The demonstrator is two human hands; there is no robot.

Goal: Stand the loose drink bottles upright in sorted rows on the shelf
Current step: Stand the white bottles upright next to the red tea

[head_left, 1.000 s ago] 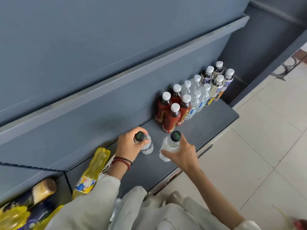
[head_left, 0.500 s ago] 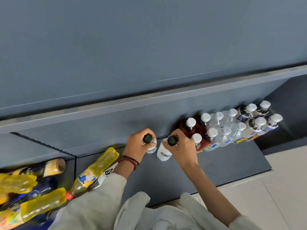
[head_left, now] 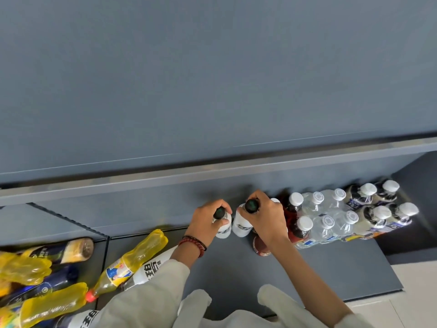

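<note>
The grey shelf [head_left: 331, 268] carries everything. At its right end stands the upright row [head_left: 343, 216]: four dark bottles with cream bottoms farthest right, then four clear ones, then at least three red ones, one partly hidden under the right hand [head_left: 267, 221]. Left of the row, each hand is clamped on the neck of one white bottle: the right white bottle [head_left: 241, 226] just beside the red ones, the left white bottle [head_left: 223, 229] touching it, under the left hand [head_left: 205, 223]. Far left of the row lies a loose pile [head_left: 42, 275]; four yellow bottles show there.
</note>
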